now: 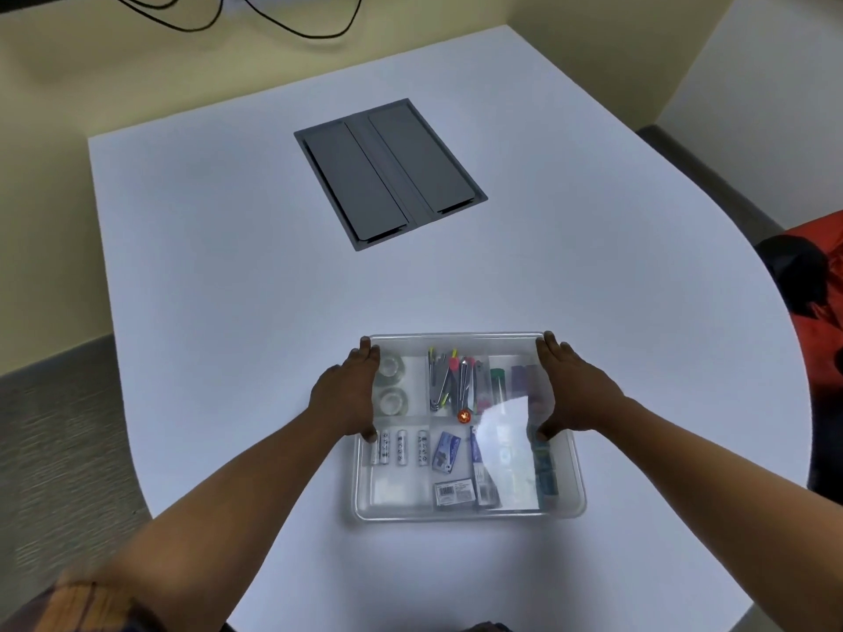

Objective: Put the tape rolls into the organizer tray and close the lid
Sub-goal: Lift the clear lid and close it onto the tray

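Note:
A clear plastic organizer tray sits on the white table near me, with a transparent lid lying over it. Two clear tape rolls lie one behind the other in the tray's far-left compartment, seen through the lid. My left hand grips the lid's left edge, fingers along the side and thumb on top. On the opposite edge my right hand holds the lid the same way. Batteries, staple boxes, clips and markers fill the other compartments.
A grey cable hatch is set into the white table beyond the tray. Black cables hang by the far wall. A red chair with a dark item stands off the table's right edge.

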The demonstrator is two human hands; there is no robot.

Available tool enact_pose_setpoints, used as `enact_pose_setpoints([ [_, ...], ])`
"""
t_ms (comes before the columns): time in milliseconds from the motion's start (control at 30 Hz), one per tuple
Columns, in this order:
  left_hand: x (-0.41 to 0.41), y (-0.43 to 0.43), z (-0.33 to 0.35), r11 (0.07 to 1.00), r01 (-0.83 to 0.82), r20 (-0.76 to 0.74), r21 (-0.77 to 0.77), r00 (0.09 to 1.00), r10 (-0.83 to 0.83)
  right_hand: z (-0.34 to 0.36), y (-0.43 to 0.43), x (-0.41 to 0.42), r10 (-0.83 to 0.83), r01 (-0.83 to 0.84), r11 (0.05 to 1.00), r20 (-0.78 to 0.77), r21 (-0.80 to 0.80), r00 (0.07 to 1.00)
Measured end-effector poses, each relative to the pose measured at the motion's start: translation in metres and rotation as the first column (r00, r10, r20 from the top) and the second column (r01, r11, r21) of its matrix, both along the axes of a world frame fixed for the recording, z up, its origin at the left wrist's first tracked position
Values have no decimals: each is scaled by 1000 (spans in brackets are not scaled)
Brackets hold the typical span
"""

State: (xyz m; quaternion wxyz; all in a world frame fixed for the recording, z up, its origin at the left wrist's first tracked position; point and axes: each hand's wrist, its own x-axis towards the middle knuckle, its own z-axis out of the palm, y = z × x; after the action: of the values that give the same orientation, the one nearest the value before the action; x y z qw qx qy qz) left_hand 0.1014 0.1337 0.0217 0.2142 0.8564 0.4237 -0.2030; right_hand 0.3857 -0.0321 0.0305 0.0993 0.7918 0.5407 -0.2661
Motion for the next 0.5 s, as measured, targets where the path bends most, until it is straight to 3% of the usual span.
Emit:
enact_pose_setpoints([
  [133, -8, 10, -1, 1000, -9, 42, -7, 999, 9, -3, 2, 6, -4, 4, 999, 16, 40, 1000],
  [333, 0, 12, 2, 1000, 19, -26, 18, 1000, -18, -3, 5, 2, 29, -30, 1000, 73, 5, 997],
  [500, -1, 0, 9, 988, 65, -70, 141, 996, -56, 3, 1, -2, 101, -102, 995, 46, 6, 994],
])
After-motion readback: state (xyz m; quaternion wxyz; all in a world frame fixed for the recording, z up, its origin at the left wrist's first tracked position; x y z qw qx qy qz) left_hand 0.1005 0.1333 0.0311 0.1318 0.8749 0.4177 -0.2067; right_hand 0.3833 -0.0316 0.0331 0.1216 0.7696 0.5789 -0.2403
